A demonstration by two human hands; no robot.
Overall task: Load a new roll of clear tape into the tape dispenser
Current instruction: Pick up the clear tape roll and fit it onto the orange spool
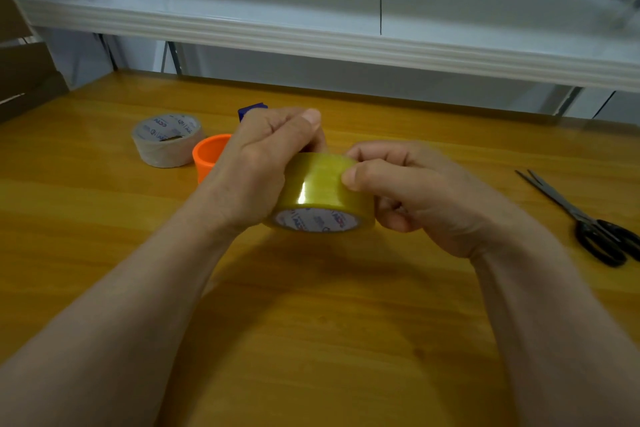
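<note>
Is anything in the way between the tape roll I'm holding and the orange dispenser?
Nothing visible except your own left hand, which grips the tape roll and hides part of the dispenser behind it. The other roll lies left of the dispenser, off the path.

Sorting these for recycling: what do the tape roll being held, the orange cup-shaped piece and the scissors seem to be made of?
Tape roll: glossy, yellowish clear plastic film, judging by the bright glare streak. Its printed core may be cardboard, but that is unclear.
Orange piece: smooth moulded plastic with a fairly matte finish and even colour.
Scissors: dark metal blades, with black handles that are probably plastic.
</note>
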